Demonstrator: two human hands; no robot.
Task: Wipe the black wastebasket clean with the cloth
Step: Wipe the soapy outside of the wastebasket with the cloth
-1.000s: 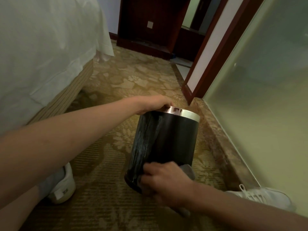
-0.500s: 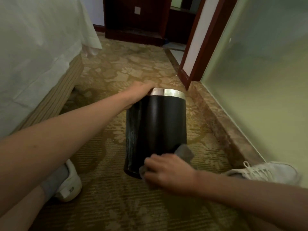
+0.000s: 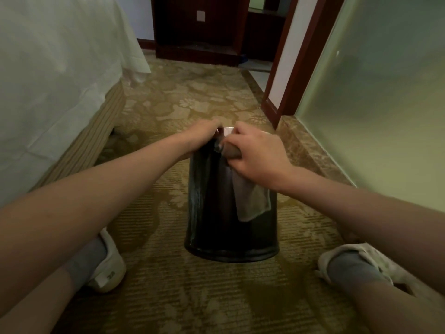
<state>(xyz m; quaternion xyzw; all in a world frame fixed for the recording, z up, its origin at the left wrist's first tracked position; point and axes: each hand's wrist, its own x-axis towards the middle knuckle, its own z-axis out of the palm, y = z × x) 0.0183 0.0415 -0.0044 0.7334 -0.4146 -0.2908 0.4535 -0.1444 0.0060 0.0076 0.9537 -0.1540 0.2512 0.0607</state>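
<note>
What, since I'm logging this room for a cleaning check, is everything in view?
Black cylindrical wastebasket, metal-rimmed: one, black, on carpet between the shoes.
Grey cloth: one, grey, draped down wastebasket's side from the right hand.
Patterned carpet: one, gold-brown, whole floor.
Bed with sheet: one, white, left.
Wooden cabinet: one, dark red-brown, far end.
Frosted glass wall: one, pale green, right.
White sneakers: two, white, either side of wastebasket.
Left hand: one, grips wastebasket's rim.
Right hand: one, grips cloth at rim.
</note>
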